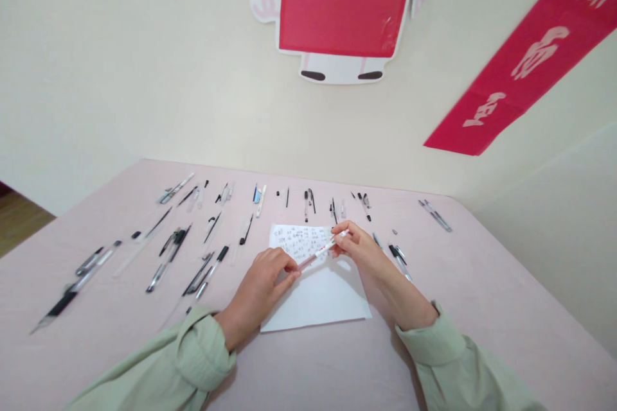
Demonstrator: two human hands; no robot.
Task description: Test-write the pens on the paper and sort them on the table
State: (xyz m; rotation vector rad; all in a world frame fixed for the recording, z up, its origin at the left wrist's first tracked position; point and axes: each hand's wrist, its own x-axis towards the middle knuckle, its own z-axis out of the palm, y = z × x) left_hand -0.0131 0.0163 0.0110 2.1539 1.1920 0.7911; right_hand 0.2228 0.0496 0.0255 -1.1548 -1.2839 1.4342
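Note:
Between my two hands a slim white and pinkish pen (315,255) is held at a slant over a sheet of paper. My left hand (265,282) pinches its lower, pinkish end between thumb and fingers. At the upper right end, my right hand (355,248) grips the pen with its fingertips; the tip there is partly hidden by the fingers. Beneath lies the white paper (313,305), with rows of dark handwriting on its upper part and a blank lower part.
Many pens and pen parts lie spread over the pink tablecloth (463,308), among them a dark-gripped pen (72,292) at far left and clear pens (435,215) at right. Behind the table stands a pale wall (193,77) with a red cartoon poster (344,0) and a red banner (525,64).

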